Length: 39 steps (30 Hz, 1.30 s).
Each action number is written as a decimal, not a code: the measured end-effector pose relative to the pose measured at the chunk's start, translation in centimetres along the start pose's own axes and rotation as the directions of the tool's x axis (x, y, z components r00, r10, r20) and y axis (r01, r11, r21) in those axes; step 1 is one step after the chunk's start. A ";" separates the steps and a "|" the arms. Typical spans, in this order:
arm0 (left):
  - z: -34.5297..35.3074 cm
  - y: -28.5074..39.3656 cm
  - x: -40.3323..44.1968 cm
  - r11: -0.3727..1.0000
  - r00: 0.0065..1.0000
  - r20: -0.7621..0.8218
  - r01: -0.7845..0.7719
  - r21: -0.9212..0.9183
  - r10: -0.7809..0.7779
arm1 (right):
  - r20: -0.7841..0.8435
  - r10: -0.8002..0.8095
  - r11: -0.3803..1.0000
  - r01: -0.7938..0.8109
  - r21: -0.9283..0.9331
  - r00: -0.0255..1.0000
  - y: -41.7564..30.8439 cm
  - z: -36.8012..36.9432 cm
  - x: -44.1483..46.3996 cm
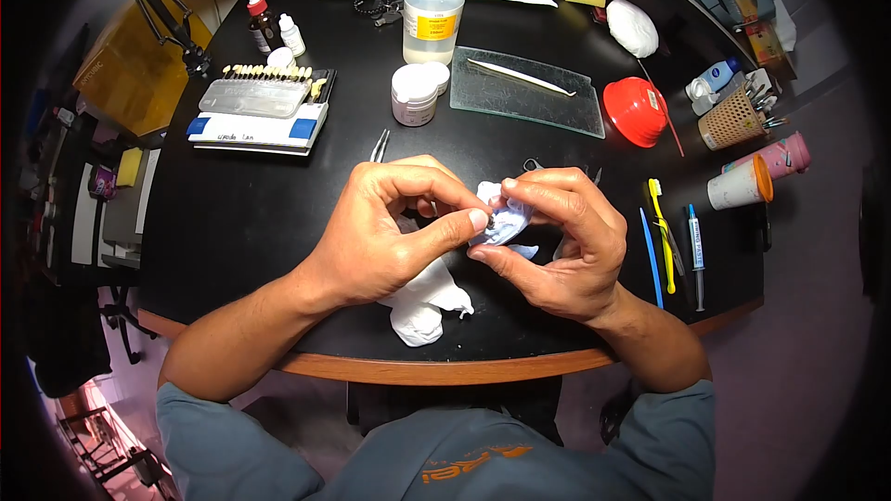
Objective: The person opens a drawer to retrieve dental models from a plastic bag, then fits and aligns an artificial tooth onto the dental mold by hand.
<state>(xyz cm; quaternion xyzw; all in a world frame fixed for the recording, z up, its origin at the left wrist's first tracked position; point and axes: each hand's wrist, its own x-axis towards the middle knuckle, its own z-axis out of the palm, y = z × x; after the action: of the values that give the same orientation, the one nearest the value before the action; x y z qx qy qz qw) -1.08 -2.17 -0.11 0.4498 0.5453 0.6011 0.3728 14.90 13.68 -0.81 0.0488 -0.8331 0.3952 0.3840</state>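
Note:
My right hand (571,241) grips a small blue-and-white dental cast (506,225) between thumb and fingers, above the desk. From the other side, my left hand (394,227) is closed in a pinch, thumb and index fingertips against the cast. A tiny dark spot shows on the cast by those fingertips; whether it is a separate piece between them I cannot tell. Below my hands lies a crumpled white cloth (422,306). Metal tweezers (380,146) stick out beyond my left hand. A blue-white fragment (525,250) shows just under the cast.
Ahead are a glass slab (520,111) bearing a white spatula (520,77), lidded white jars (414,97) and a large bottle (433,14). A shade guide (264,107) sits left. On the right are a red bowl (637,111), a yellow toothbrush (663,237) and a syringe (695,260).

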 end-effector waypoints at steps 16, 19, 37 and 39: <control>0.1 0.1 0.0 0.989 0.998 0.002 0.068 -0.129 -0.068 | 0.024 0.081 0.994 -0.083 0.075 0.996 0.2 -0.1 -0.1; 0.0 0.1 0.0 0.991 0.998 0.006 0.062 -0.115 -0.062 | 0.022 0.073 0.995 -0.075 0.069 0.997 0.1 -0.1 0.0; 0.1 0.0 0.1 0.981 0.991 -0.028 -0.123 0.151 0.129 | 0.024 -0.004 1.000 0.004 -0.030 1.000 -0.4 -0.3 0.1; 0.2 0.0 0.0 0.975 0.990 -0.019 -0.136 0.178 0.142 | 0.028 -0.030 0.999 0.032 -0.038 0.999 -0.4 -0.2 0.1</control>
<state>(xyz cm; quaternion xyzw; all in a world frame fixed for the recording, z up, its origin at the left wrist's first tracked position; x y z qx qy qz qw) -0.93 -2.07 -0.12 0.5085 0.5694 0.5823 0.2797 15.11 13.58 -0.34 0.0599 -0.8448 0.3725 0.3794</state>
